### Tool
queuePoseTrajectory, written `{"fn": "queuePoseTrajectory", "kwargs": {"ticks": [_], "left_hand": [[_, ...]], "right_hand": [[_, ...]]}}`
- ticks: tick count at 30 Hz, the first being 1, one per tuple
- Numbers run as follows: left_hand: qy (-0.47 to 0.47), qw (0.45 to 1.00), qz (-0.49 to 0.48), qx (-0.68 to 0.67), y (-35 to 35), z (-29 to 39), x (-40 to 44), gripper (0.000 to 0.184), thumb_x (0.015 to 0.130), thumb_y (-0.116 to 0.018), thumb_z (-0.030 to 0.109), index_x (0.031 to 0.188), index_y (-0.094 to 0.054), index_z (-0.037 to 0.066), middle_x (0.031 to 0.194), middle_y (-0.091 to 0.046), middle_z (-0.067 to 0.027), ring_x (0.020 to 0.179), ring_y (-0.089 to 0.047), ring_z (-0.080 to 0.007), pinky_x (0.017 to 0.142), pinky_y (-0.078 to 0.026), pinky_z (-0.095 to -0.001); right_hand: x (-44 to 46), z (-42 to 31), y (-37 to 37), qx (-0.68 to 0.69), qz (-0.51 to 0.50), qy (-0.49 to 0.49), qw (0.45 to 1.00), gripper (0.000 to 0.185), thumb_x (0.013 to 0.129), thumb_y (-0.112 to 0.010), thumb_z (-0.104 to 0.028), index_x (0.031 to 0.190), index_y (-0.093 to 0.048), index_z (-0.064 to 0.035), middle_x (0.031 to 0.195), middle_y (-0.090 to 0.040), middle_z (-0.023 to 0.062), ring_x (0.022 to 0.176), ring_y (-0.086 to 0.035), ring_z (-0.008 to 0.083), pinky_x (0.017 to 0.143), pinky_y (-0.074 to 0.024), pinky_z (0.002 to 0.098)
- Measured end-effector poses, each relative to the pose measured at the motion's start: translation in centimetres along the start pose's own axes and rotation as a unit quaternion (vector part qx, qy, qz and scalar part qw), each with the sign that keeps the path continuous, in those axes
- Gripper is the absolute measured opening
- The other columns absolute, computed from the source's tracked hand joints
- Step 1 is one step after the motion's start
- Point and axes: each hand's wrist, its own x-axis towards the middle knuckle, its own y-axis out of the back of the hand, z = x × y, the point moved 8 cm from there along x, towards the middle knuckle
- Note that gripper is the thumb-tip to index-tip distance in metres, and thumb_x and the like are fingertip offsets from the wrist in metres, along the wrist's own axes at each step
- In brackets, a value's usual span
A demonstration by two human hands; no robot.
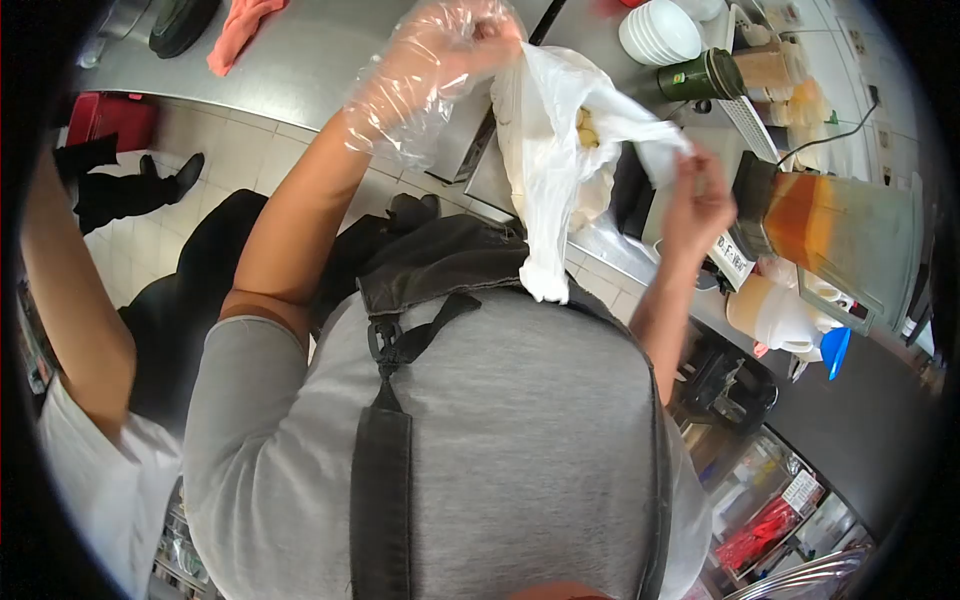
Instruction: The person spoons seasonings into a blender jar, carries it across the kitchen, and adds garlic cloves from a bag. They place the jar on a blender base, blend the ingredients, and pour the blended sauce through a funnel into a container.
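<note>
A white plastic bag hangs in front of me, its upper edge stretched between both hands and a twisted corner dangling over my apron. My left hand, in a loose clear plastic glove, is closed on one side of the bag. Bare and slightly blurred, my right hand pinches the opposite handle of it. Through the opening, yellowish pieces show inside; what they are I cannot tell.
A steel counter carries an orange cloth. To the right stand stacked white bowls, a dark green cup and a clear container with orange contents. Another person's arm is close on the left.
</note>
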Motion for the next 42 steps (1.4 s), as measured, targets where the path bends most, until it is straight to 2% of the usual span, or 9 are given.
{"fn": "queuePoseTrajectory", "kwargs": {"ticks": [11,13,16,21,24,30,35,37,42], "left_hand": [[0.037,0.989,-0.142,-0.004,-11.5,7.2,4.8,0.041,0.079,-0.069,0.005,0.118,-0.055,0.001,0.107,-0.059,-0.0089,0.090,-0.056,-0.0128,0.080,-0.050,-0.0281],[-0.104,0.898,-0.131,0.407,-11.2,2.5,5.0,0.020,0.079,-0.062,0.019,0.092,-0.065,0.005,0.092,-0.063,-0.0171,0.087,-0.060,-0.0334,0.081,-0.047,-0.0399],[-0.034,0.918,-0.146,0.368,-9.4,-2.3,4.2,0.025,0.076,-0.062,0.019,0.096,-0.063,0.005,0.093,-0.064,-0.0182,0.087,-0.059,-0.0350,0.080,-0.047,-0.0416],[0.035,0.989,-0.143,0.004,-5.0,-2.4,1.7,0.017,0.080,-0.064,0.006,0.097,-0.063,0.002,0.092,-0.065,-0.0044,0.083,-0.060,-0.0114,0.076,-0.049,-0.0265],[0.069,0.928,-0.081,0.356,-2.1,-0.8,1.8,0.011,0.081,-0.060,0.002,0.092,-0.062,0.002,0.086,-0.062,-0.0031,0.081,-0.058,-0.0092,0.075,-0.048,-0.0246],[-0.073,0.975,-0.147,0.150,-6.8,6.6,2.5,0.011,0.080,-0.059,0.007,0.090,-0.063,0.004,0.087,-0.063,-0.0069,0.083,-0.060,-0.0164,0.077,-0.048,-0.0300],[0.083,0.916,-0.352,0.172,-14.2,-4.4,-0.2,0.035,0.083,-0.065,0.033,0.102,-0.068,0.004,0.094,-0.068,-0.0116,0.092,-0.064,-0.0255,0.083,-0.050,-0.0357],[0.111,0.665,-0.519,0.525,-17.5,-8.7,0.4,0.039,0.078,-0.066,0.036,0.104,-0.069,0.007,0.088,-0.070,-0.0120,0.085,-0.067,-0.0268,0.076,-0.052,-0.0342],[0.149,0.545,-0.627,0.535,-19.3,-12.2,-2.5,0.038,0.081,-0.060,0.041,0.103,-0.069,0.012,0.087,-0.070,-0.0141,0.080,-0.067,-0.0278,0.070,-0.053,-0.0352]], "right_hand": [[12.1,-6.4,3.5,0.204,-0.002,0.027,0.979,0.016,0.093,-0.054,-0.006,0.103,-0.063,0.0010,0.091,-0.066,0.0084,0.078,-0.062,0.0103,0.063,-0.0522,0.0243],[11.1,-6.3,3.4,0.139,0.044,0.089,0.985,0.015,0.092,-0.055,-0.005,0.104,-0.062,0.0023,0.094,-0.067,0.0083,0.078,-0.062,0.0110,0.063,-0.0498,0.0231],[5.2,-10.0,2.2,-0.120,0.146,0.298,0.936,0.037,0.071,-0.067,0.005,0.107,-0.061,-0.0039,0.107,-0.061,0.0092,0.103,-0.051,0.0267,0.082,-0.0442,0.0385],[-1.6,-7.7,-6.7,0.007,-0.140,0.196,0.971,0.061,0.077,-0.073,-0.016,0.127,-0.041,-0.0016,0.118,-0.054,0.0205,0.107,-0.052,0.0407,0.095,-0.0388,0.0449],[-3.5,-2.8,-7.5,-0.071,-0.208,0.046,0.975,0.050,0.074,-0.073,-0.014,0.118,-0.051,-0.0021,0.109,-0.059,0.0171,0.099,-0.056,0.0349,0.091,-0.0399,0.0418],[-4.7,-8.5,-3.8,-0.066,-0.310,0.275,0.908,0.029,0.062,-0.067,-0.006,0.091,-0.065,-0.0100,0.079,-0.058,0.0021,0.080,-0.058,0.0202,0.087,-0.0401,0.0366],[-5.7,-10.0,-1.6,-0.035,-0.326,0.292,0.899,0.027,0.063,-0.064,-0.009,0.090,-0.067,-0.0104,0.086,-0.062,0.0036,0.081,-0.060,0.0244,0.078,-0.0487,0.0345],[-5.9,-9.6,-1.4,-0.020,-0.321,0.236,0.917,0.024,0.061,-0.065,-0.009,0.085,-0.067,-0.0098,0.087,-0.064,0.0050,0.083,-0.061,0.0260,0.078,-0.0497,0.0369],[-7.3,-10.1,-0.3,-0.036,-0.343,0.248,0.905,0.020,0.057,-0.066,-0.005,0.077,-0.064,-0.0072,0.078,-0.063,0.0070,0.083,-0.060,0.0253,0.083,-0.0472,0.0378]]}}
